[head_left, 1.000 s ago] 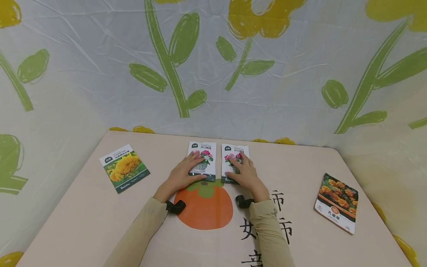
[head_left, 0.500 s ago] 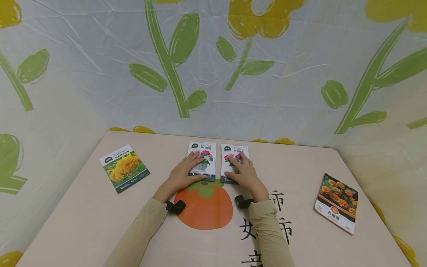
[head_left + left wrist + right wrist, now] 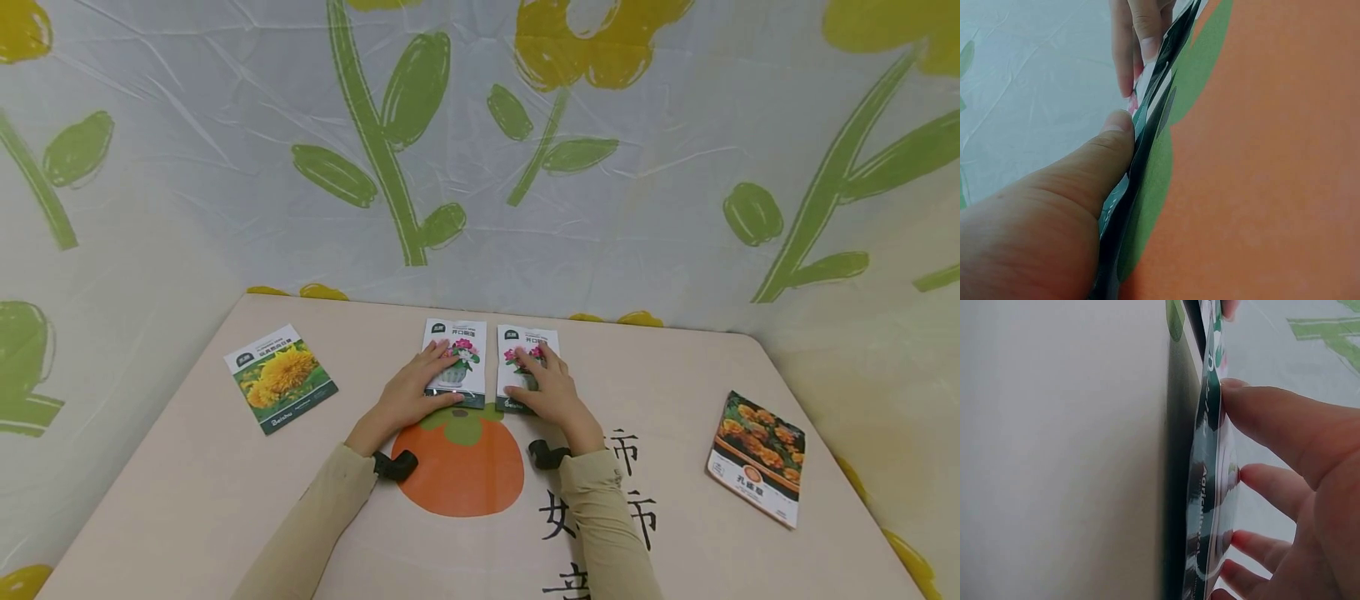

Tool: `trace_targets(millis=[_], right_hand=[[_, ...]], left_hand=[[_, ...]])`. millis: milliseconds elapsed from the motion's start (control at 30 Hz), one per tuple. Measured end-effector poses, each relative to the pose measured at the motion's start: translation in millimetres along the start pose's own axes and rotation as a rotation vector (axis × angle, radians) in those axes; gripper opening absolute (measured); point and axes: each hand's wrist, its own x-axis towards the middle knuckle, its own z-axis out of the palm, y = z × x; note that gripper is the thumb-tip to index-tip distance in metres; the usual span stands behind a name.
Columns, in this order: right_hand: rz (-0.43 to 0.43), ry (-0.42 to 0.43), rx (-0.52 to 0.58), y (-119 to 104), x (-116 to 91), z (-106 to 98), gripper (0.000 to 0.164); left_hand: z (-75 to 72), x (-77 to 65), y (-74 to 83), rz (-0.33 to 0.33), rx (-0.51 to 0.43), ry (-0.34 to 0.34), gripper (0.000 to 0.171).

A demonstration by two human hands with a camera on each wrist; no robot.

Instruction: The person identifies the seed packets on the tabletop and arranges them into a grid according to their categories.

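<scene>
Two seed packets with pink flowers in a pot printed on them lie side by side at the table's far middle, a narrow gap between them. My left hand (image 3: 408,388) rests spread fingers on the left seed packet (image 3: 471,371), thumb along its dark lower edge. On the right seed packet (image 3: 512,336) the fingertips of my right hand (image 3: 555,393) press down, hiding part of its picture. The right wrist view shows the thumb and fingertips touching the face of that packet (image 3: 1210,456). In the left wrist view the left thumb (image 3: 1107,147) lies on the packet's lower edge.
A yellow-flower seed packet (image 3: 281,379) lies angled at the left of the table. Toward the right edge sits a stack of orange-flower packets (image 3: 757,458). The pale tabletop (image 3: 187,500) carries a printed persimmon (image 3: 461,467) and black characters. A flower-printed cloth (image 3: 247,167) hangs behind.
Over the last second the right seed packet has shifted very slightly left under my right hand. My left hand and its packet stay in place.
</scene>
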Motion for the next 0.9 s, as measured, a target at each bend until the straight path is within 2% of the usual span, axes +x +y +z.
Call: trace_targets(millis=[900], right_hand=[[-0.007, -0.008, 0.018, 2.0, 0.6, -1.8, 0.072]], left_hand=[[-0.4, 1.0, -0.5, 0.004, -0.001, -0.005, 0.071]])
